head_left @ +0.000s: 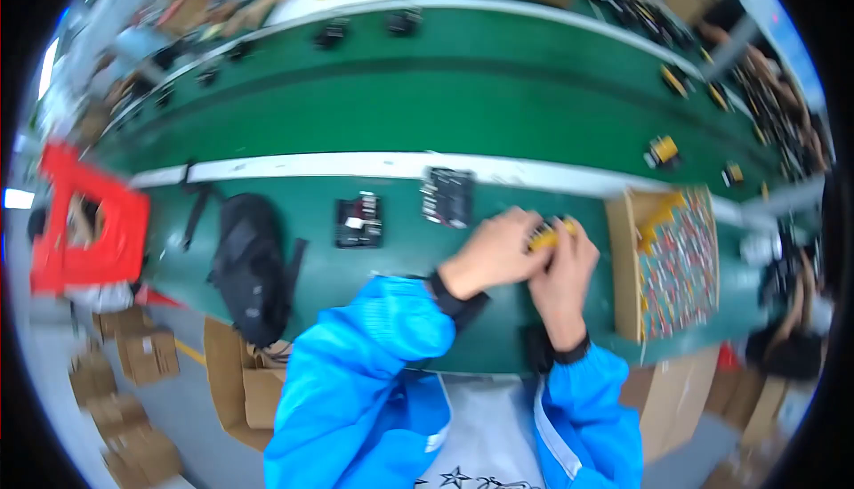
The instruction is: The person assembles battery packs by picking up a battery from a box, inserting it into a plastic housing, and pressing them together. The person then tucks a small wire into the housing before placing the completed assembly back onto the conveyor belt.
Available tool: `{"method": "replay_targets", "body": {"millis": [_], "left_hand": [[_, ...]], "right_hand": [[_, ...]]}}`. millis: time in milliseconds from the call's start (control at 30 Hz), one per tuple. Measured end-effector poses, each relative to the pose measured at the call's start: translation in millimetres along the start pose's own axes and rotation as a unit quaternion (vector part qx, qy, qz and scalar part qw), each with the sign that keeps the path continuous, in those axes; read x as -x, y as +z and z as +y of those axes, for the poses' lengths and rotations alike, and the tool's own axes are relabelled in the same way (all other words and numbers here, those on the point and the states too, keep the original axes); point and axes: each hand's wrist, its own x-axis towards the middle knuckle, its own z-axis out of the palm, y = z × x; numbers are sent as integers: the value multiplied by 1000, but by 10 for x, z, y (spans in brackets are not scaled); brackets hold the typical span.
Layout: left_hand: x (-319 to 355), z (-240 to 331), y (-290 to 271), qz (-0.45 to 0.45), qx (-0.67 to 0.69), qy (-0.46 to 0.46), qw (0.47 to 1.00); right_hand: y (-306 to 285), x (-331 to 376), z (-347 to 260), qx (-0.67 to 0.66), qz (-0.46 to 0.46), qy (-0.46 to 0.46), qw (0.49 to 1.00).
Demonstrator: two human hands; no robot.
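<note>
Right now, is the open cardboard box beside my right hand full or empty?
Not empty: inside the cardboard box, small multicoloured pieces cover most of the area. How deep they go, I cannot tell.

I am reading no legible text. On the white shirt (487, 413) I am seeing a black star outline (455, 476) beside script lettering (503, 483), cut off and unreadable.

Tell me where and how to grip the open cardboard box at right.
Probably by the left wall of the cardboard box, coming from the left and pinching its long, straight edge, which stands exposed nearest the right hand. Crowded small parts inside suggest steadying the opposite wall too.
</note>
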Motion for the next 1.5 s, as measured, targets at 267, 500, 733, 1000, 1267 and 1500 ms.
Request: {"method": "replay_targets", "body": {"millis": [267, 500, 733, 1000, 1267, 1500], "left_hand": [[-151, 157, 88, -55, -34, -73, 995], [-256, 11, 469, 6, -55, -46, 997], [-486, -182, 356, -99, 39, -40, 994], [-380, -109, 310, -31, 14, -16, 999], [-411, -96, 458, -33, -33, 5, 999], [-468, 84, 363, -35, -109, 55, 992]], "right_hand": [[-55, 120, 151, -34, -10, 9, 999], [-88, 116, 218, -22, -70, 54, 996], [-291, 32, 45, 80, -43, -46, 995], [-1471, -326, 569, 3, -195, 155, 968], [-1419, -754, 1889, 355, -346, -68, 866], [-1410, -1119, 2083, 233, -477, 80, 844]]}}
